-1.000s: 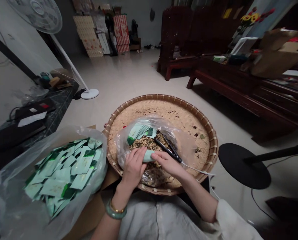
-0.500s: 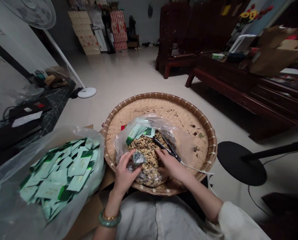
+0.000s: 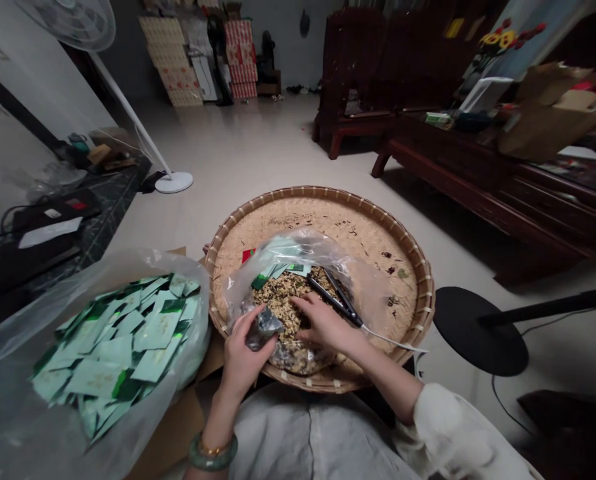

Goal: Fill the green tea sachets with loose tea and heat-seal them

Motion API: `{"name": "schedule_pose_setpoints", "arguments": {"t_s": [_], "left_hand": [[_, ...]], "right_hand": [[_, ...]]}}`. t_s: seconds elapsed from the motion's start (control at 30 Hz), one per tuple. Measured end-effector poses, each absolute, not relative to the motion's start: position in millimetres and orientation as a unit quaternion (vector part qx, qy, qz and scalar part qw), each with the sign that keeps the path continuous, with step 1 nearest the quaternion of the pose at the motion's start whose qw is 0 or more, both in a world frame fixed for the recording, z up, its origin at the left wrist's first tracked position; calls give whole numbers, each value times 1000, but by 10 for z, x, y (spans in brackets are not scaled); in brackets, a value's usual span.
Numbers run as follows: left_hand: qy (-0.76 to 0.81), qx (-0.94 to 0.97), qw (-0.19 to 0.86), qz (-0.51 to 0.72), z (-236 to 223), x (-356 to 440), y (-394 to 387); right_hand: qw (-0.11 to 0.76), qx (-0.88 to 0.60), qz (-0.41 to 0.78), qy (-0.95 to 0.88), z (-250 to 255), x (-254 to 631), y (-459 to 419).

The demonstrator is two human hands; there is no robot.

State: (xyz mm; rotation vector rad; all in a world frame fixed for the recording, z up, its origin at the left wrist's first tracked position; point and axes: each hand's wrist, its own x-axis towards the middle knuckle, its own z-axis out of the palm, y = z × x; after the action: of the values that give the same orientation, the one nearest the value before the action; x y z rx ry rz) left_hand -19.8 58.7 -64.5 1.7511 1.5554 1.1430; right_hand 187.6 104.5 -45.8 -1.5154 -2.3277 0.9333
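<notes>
A small silvery foil sachet (image 3: 269,327) is gripped between the thumb and fingers of my left hand (image 3: 243,353), at the near left of a clear plastic bag (image 3: 365,283). My right hand (image 3: 325,327) is over the loose mix of pale grains and dark bits (image 3: 283,297) in that bag, its thumb and fingers apart. Its fingertips touch the mix, close to the sachet. A black hair-straightener-like tool (image 3: 331,297) with a white cord lies just beyond my right hand. Flat green packets (image 3: 283,257) rest at the bag's far side. All this sits on a round woven bamboo tray (image 3: 318,193).
Left of the tray stands a large plastic bag (image 3: 188,380) full of pale green packets (image 3: 151,333). A black round stand base (image 3: 478,330) is on the floor at right. Farther off are a white fan (image 3: 175,181), a dark wooden table (image 3: 478,173) and stacked boxes (image 3: 171,60).
My right hand has moved left across the mix, closer to the sachet. My left hand has shifted slightly left and tilted the sachet, showing more of its dark silvery side.
</notes>
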Motion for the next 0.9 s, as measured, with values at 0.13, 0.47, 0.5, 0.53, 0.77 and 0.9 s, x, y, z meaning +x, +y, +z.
{"name": "schedule_pose_setpoints", "arguments": {"t_s": [0.13,0.47,0.5,0.53,0.77,0.9], "left_hand": [[580,639,275,424,-631,-211,577],[579,650,267,414,-567,-142,638],[579,653,262,411,-560,-125,659],[579,657,256,409,-552,-106,681],[569,685,222,398,-467,78,868],[552,697,212,405,-468,152,947]], "right_hand": [[158,-484,323,-798,-490,1764,1064],[262,-506,362,-738,-474,1894,1208],[275,-511,368,-727,-430,1924,1222],[286,-515,372,-717,-369,1955,1236],[293,-478,396,-727,344,2083,1273],[219,-450,390,-773,543,2074,1306]]}}
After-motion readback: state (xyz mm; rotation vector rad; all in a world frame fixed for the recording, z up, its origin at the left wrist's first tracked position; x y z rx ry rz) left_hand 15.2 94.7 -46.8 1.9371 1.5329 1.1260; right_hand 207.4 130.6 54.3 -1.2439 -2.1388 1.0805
